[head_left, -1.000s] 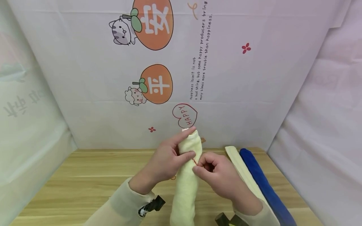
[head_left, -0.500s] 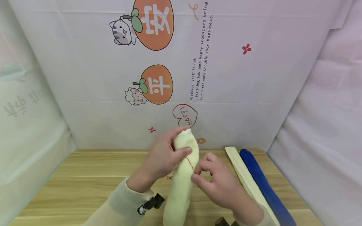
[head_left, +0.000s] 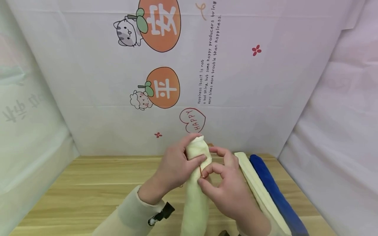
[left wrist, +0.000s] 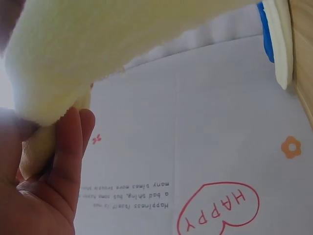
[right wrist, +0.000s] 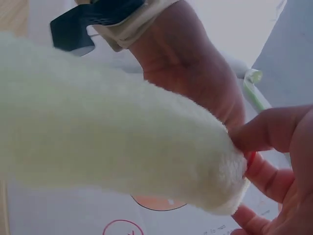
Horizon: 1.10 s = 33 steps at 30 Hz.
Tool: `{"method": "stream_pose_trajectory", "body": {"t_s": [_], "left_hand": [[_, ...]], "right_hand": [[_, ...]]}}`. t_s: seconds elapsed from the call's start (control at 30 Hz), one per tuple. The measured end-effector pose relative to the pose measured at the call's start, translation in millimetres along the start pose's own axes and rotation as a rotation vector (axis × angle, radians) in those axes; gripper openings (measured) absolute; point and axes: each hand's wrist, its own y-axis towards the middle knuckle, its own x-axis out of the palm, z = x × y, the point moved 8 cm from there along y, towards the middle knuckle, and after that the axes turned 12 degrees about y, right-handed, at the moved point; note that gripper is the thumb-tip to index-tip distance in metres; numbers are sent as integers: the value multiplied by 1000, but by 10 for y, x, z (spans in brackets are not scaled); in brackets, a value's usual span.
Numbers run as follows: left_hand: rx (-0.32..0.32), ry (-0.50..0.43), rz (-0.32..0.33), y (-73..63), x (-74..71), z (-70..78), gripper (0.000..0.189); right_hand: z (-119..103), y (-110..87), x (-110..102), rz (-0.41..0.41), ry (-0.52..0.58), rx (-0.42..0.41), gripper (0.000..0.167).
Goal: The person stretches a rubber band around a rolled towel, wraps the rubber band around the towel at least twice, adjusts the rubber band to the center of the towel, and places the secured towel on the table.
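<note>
I take this for a small cloth-lined booth, though I can't tell whether it stands in a home, a workshop or an office. Through my head view, a creased white backdrop rises behind a wood-grain counter, and pale side cloths close it in at left and right. On the backdrop I see printed orange fruits with large white characters, a cartoon cat and English lettering about happiness, running sideways.

Pale cream sleeves, a blocky black device on a dark band at the left cuff
</note>
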Motion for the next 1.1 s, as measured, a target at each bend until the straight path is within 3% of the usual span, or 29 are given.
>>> {"method": "stream_pose_trajectory", "body": {"t_s": [0.1, 0.2, 0.3, 0.37, 0.53, 0.63, 0.7, 0.8, 1.0, 1.1], "left_hand": [[-91, -69, -25, 42, -37, -104, 50], [-162, -110, -7, 78, -110, -168, 49], [-175, -128, 30, 82, -168, -172, 47], [-127, -88, 35, 61, -160, -115, 48], [125, 137, 78, -42, -32, 157, 47], [170, 206, 151, -81, 4, 220, 47], [146, 212, 182, -85, 10, 207, 47], [85, 170, 181, -66, 26, 124, 46], [-141, 3, 142, 29, -67, -172, 46], [-204, -97, 94, 53, -97, -266, 53]], "right_hand": [[-68, -66, 26, -19, -69, -81, 35], [-98, -123, 44, -44, -117, -134, 36], [-76, -163, 47, -54, -154, -152, 36], [-41, -166, 38, -54, -166, -135, 36], [11, -94, -3, -15, -51, -2, 30], [14, -46, -14, 30, 55, 74, 26], [-1, -32, -10, 53, 70, 99, 24], [-34, -34, 61, 58, 11, 56, 28], [-153, -117, 145, 99, -195, -212, 40], [-25, -76, 127, 60, -97, -131, 37]]}}
